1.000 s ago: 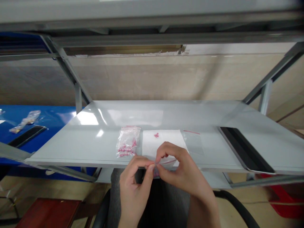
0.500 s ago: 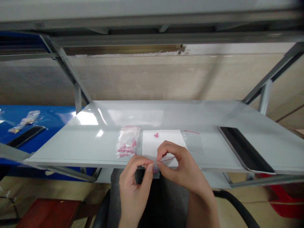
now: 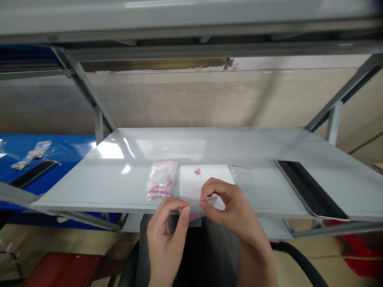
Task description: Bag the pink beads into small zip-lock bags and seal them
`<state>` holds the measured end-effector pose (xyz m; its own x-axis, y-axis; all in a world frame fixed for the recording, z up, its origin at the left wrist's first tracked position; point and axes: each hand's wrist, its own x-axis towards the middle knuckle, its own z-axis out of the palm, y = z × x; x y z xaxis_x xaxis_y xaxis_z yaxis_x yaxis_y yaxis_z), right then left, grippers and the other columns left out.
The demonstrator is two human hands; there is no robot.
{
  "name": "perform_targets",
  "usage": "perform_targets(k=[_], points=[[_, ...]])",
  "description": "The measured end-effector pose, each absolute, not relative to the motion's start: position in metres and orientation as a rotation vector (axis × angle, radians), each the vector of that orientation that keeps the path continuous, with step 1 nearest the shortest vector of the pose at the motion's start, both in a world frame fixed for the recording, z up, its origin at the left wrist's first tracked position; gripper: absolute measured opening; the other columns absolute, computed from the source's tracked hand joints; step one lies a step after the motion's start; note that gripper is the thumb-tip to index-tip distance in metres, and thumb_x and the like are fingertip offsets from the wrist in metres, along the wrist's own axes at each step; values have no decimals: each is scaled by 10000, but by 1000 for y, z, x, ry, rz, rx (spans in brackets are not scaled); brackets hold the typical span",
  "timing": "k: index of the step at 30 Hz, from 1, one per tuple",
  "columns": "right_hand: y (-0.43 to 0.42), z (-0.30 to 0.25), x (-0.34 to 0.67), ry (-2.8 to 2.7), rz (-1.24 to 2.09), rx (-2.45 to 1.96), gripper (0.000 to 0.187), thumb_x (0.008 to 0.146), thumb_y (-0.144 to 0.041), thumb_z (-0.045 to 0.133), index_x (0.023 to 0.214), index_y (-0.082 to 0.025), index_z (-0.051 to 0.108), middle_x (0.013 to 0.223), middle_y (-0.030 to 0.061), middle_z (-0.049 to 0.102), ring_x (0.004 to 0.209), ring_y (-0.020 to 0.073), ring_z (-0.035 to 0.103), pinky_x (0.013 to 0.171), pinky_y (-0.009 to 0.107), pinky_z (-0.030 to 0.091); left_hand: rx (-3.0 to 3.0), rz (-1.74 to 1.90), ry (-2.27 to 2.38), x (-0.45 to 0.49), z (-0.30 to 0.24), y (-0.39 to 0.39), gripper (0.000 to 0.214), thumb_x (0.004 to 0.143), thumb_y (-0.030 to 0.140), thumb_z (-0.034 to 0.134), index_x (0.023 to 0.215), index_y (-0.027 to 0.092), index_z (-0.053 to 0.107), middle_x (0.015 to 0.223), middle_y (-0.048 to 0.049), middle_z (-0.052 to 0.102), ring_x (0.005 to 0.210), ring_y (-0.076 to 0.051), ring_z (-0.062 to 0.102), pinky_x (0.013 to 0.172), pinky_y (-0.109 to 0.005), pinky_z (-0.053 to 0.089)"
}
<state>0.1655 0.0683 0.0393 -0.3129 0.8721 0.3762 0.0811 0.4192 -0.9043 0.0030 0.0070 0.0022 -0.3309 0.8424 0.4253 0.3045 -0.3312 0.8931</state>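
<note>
Plastic zip bag (image 3: 196, 211) sits pinched between the fingers of the left hand (image 3: 166, 227) and right hand (image 3: 229, 213).

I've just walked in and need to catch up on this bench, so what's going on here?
A person pinches a small clear plastic bag between their left hand and right hand, with pink pieces at its bottom. On the pale grey shelf, a bag of pink parts lies left of a white sheet holding a few pink pieces. Another clear bag lies to its right.

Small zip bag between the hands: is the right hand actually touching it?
Touching: the head view shows the right hand pinching the small zip bag at its top edge.
</note>
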Motion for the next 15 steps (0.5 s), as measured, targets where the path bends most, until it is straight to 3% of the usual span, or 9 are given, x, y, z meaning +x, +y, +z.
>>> perform_targets(k=[5, 11, 15], points=[[70, 36, 163, -1631, 1075, -825, 126, 810, -155, 742, 699, -200, 703, 693, -6, 659, 672, 148, 597, 664, 289, 455, 1405, 1702, 1494, -6, 0, 7, 88, 920, 292, 677, 872, 218, 684, 824, 7, 656, 791, -152, 612, 738, -211, 484], [75, 25, 149, -1546, 1143, -805, 63, 786, -265, 830, 733, -240, 807, 681, 13, 711, 650, 158, 617, 634, 293, 469, 1356, 1745, 1511, -19, -1, 10, 133, 937, 330, 655, 878, 211, 661, 835, -3, 634, 809, -169, 597, 743, -224, 477], [79, 20, 137, -1558, 1185, -807, 130, 783, -347, 832, 712, -241, 811, 651, 15, 698, 630, 159, 612, 619, 289, 485, 1356, 1803, 1522, -25, -2, 13, 172, 927, 359, 662, 847, 208, 657, 810, 1, 626, 777, -164, 591, 720, -220, 478]])
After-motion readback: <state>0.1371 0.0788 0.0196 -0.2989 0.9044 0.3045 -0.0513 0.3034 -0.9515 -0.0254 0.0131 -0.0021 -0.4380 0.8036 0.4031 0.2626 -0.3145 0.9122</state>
